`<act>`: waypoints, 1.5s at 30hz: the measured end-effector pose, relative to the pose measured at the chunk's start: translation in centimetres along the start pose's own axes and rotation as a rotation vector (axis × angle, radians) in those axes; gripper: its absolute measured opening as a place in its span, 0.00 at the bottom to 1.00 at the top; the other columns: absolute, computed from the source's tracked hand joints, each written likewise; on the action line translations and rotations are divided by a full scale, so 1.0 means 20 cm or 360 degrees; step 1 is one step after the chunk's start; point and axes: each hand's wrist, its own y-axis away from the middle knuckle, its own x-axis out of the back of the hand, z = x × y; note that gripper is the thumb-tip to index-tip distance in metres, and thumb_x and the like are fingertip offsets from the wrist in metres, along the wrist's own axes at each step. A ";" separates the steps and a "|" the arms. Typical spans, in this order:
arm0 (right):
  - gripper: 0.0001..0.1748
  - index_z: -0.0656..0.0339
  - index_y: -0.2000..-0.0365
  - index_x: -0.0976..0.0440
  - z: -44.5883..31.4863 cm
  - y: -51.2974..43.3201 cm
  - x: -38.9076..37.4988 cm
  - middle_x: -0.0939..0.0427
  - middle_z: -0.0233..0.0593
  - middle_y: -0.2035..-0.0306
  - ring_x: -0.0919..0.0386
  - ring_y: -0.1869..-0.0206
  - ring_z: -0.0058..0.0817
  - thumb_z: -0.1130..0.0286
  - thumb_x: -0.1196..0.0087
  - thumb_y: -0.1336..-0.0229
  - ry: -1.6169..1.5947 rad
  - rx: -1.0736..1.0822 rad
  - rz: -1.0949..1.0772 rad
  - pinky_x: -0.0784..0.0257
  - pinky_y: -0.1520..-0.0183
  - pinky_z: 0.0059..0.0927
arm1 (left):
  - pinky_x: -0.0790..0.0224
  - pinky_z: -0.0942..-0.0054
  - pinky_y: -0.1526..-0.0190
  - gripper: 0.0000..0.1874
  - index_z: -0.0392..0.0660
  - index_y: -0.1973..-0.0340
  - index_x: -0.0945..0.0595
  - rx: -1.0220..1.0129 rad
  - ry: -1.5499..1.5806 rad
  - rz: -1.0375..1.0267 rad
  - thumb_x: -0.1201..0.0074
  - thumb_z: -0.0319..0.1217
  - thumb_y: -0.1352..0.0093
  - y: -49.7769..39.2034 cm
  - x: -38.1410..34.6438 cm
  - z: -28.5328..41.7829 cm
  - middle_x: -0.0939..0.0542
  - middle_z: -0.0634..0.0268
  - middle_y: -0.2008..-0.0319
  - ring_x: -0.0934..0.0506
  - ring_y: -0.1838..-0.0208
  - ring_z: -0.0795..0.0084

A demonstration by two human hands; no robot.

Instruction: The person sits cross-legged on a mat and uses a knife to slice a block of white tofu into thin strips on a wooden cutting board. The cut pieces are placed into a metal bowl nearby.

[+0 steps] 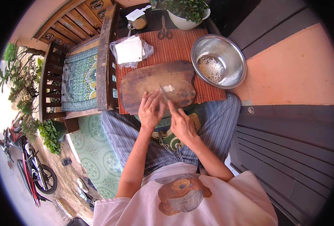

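My right hand (182,124) grips a kitchen knife, index finger stretched along the top of its blade (164,96). The blade is blurred and stands over a worn wooden cutting board (138,79). Just left of it, my left hand (151,108) rests with bent fingertips on the board; whatever lies under those fingers is hidden. A small pile of thin white strips (168,88) sits right of the blade. More pale strips (210,69) lie in a steel bowl (236,53). White square sheets (129,50) are stacked on a clear plastic bag (148,50) beyond the board.
Scissors (164,29) lie on the orange woven mat (178,42). Behind are a glass mug (139,24) of brown liquid with a white item on top, and a potted plant (185,21). A wooden bench (104,62) flanks the left; a wall (294,67) stands right.
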 end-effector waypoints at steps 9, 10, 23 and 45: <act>0.37 0.54 0.25 0.35 -0.01 -0.10 -0.04 0.21 0.61 0.60 0.18 0.59 0.63 0.82 0.48 0.33 -0.0009 0.0050 0.0041 0.21 0.56 0.55 | 0.30 0.54 0.27 0.24 0.45 0.44 0.13 -0.0011 0.0000 0.0027 0.34 0.26 0.37 0.01 -0.02 -0.01 0.14 0.64 0.40 0.17 0.40 0.57; 0.37 0.54 0.25 0.35 -0.01 -0.10 -0.04 0.21 0.60 0.61 0.18 0.59 0.63 0.82 0.48 0.33 -0.0009 0.0058 0.0048 0.21 0.56 0.55 | 0.30 0.53 0.27 0.24 0.45 0.44 0.13 -0.0012 0.0002 0.0023 0.34 0.26 0.37 0.01 -0.02 -0.01 0.14 0.63 0.40 0.17 0.40 0.57; 0.37 0.56 0.26 0.32 0.01 0.01 -0.01 0.22 0.55 0.65 0.19 0.63 0.55 0.85 0.46 0.35 -0.0149 0.0092 0.0152 0.23 0.59 0.50 | 0.30 0.52 0.27 0.23 0.44 0.44 0.13 -0.0059 0.0008 0.0035 0.33 0.25 0.37 0.02 -0.01 -0.02 0.15 0.62 0.39 0.17 0.40 0.55; 0.38 0.53 0.26 0.33 0.01 0.03 0.02 0.23 0.53 0.66 0.19 0.66 0.50 0.84 0.45 0.35 -0.0093 0.0109 0.0123 0.22 0.61 0.46 | 0.32 0.53 0.25 0.28 0.45 0.41 0.14 -0.0030 0.0017 -0.0006 0.33 0.24 0.39 0.02 -0.01 -0.02 0.16 0.62 0.38 0.18 0.37 0.56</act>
